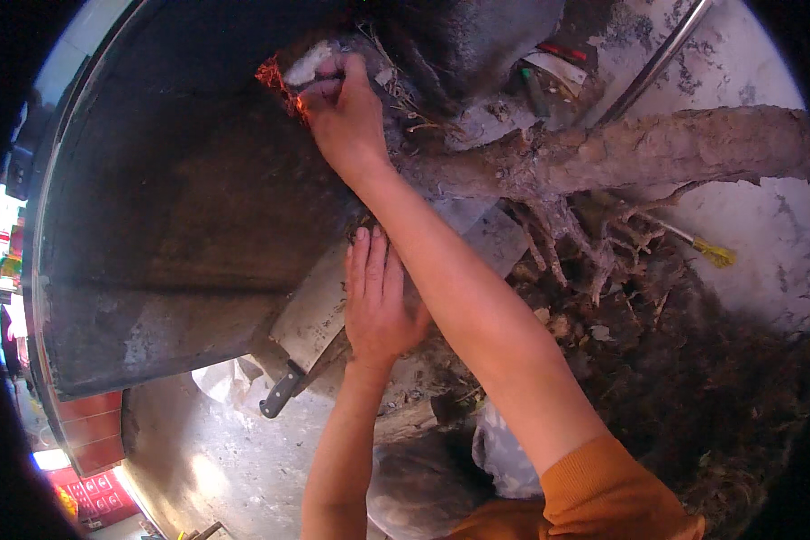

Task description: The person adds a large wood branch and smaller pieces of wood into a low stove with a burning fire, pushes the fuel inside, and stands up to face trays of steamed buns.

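Note:
My right hand [351, 115] reaches into a dark recess, fingers curled at a whitish, crumpled-looking piece [304, 67]. Orange flames or embers [280, 84] glow right beside those fingertips. What the piece is made of cannot be told. Lower down, my left hand [378, 290] lies flat, back up, its fingers extended and its thumb out to the side under my right forearm. A cleaver [310, 314] lies to the left of it, its broad blade dirty and its black riveted handle [282, 391] pointing down-left. The left fingertips are near dark debris past the blade.
A thick, rough branch [675, 145] with forked stubs [567, 229] extends from the right towards the fire. Dry leaves and twigs [648, 351] heap below it. A metal rod [655, 61] leans at upper right. A large dark curved panel [155, 202] fills the left.

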`<move>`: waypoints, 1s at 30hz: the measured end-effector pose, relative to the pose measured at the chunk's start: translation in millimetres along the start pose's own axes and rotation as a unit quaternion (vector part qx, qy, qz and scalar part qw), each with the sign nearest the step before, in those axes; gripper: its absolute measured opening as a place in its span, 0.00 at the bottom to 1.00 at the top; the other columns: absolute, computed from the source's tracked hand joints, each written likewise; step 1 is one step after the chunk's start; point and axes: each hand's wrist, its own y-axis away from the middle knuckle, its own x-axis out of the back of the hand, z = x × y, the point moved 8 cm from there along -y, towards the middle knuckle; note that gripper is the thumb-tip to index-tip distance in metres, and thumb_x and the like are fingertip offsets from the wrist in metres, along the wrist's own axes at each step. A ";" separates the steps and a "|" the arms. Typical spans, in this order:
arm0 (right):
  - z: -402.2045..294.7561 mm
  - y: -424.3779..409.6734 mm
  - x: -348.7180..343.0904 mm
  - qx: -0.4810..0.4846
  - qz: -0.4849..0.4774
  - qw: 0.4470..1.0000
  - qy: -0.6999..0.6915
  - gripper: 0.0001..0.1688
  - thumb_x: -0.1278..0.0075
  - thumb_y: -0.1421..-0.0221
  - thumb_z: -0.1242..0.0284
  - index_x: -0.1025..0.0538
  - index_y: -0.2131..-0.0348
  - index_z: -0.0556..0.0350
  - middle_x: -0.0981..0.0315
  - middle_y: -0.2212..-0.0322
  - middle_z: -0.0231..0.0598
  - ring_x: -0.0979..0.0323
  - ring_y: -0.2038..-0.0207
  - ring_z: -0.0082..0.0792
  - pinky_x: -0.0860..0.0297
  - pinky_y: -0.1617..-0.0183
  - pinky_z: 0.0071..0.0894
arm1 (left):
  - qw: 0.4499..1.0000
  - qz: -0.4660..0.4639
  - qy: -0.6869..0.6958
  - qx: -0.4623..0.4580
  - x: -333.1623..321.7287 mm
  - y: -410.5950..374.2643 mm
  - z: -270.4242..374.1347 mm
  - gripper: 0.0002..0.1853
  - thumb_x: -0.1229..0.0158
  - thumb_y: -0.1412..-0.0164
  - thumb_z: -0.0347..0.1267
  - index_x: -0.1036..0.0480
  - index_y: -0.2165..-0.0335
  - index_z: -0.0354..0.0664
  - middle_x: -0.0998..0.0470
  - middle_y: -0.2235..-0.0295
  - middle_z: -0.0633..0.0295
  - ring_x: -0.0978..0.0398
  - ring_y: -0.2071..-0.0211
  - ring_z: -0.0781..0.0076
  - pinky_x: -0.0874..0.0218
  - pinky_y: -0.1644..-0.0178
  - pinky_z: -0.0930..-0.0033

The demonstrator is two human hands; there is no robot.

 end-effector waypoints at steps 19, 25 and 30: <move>10.2 -38.4 -5.9 0.140 0.097 0.978 0.121 0.20 0.48 0.58 0.79 0.24 0.60 0.59 0.32 0.59 0.53 0.33 0.55 0.52 0.35 0.50 0.41 | 1.000 0.009 0.001 -0.001 0.5 -1.9 2.3 0.37 0.40 0.50 0.42 0.37 0.46 0.29 0.40 0.41 0.42 0.46 0.37 0.41 0.55 0.35 0.43; 7.6 -34.4 -4.3 0.043 0.038 0.990 0.129 0.28 0.54 0.53 0.82 0.31 0.49 0.60 0.29 0.56 0.58 0.31 0.52 0.54 0.35 0.47 0.41 | 1.000 -0.002 -0.002 0.001 4.2 -5.9 7.2 0.37 0.40 0.49 0.42 0.37 0.46 0.28 0.39 0.41 0.42 0.46 0.38 0.40 0.56 0.35 0.42; -28.6 27.2 23.3 0.171 0.017 0.973 0.153 0.31 0.55 0.48 0.82 0.36 0.43 0.60 0.30 0.53 0.61 0.31 0.50 0.55 0.35 0.46 0.43 | 0.999 0.013 0.024 -0.043 -8.2 -6.5 12.0 0.35 0.41 0.48 0.42 0.37 0.47 0.29 0.37 0.44 0.40 0.44 0.40 0.35 0.56 0.36 0.40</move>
